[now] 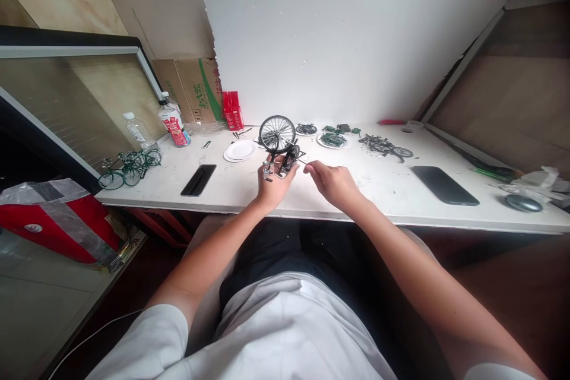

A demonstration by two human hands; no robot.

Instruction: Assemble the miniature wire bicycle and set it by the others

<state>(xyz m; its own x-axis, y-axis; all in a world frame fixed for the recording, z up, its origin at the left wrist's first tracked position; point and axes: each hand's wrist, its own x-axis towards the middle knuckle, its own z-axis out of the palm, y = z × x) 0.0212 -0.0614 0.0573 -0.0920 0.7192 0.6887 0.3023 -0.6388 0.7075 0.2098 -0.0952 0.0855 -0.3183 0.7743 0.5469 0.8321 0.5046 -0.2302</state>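
Note:
My left hand is closed around a black miniature bicycle, held just above the front part of the table. The bike's large spoked wheel points up and away from me, and its handlebar end hangs near my thumb side. From the right, my right hand pinches a thin rod-like tool whose tip reaches the bicycle. The fingers hide most of this tool, so its exact kind is unclear. Finished-looking green miniature bicycles stand at the table's left end.
Behind the hands lie white paper plates, a plate of green parts and a heap of dark bicycle parts. A phone lies left, a dark flat slab and a mouse right. Bottles stand back left.

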